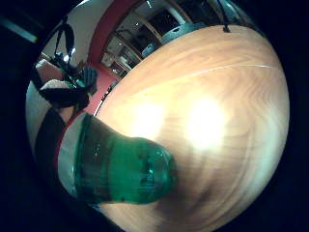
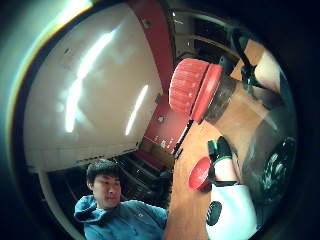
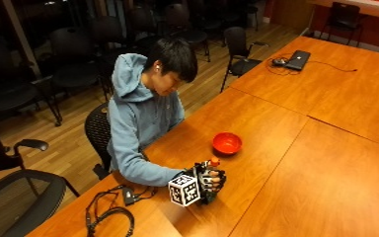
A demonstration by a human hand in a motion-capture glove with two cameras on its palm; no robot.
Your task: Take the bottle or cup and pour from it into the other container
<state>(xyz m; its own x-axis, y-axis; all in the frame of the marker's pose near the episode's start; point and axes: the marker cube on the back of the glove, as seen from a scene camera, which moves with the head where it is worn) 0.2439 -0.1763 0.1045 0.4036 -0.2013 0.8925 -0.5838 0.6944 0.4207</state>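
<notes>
The bottle (image 3: 210,178) stands upright on the table (image 3: 321,148), near the edge where the person (image 3: 147,106) sits. The right hand (image 3: 209,181) is wrapped round the bottle's body, with the cap (image 3: 213,161) showing above the fingers. The bowl (image 3: 227,143) sits on the table just beyond the bottle, farther from the near end, apart from the hand. Far past the bowl, on the adjoining table, lies a laptop (image 3: 298,59). A cable (image 3: 110,217) lies on the table on the bottle's other side, toward the near end. The person's chair (image 3: 97,136) is behind them, away from the bottle.
</notes>
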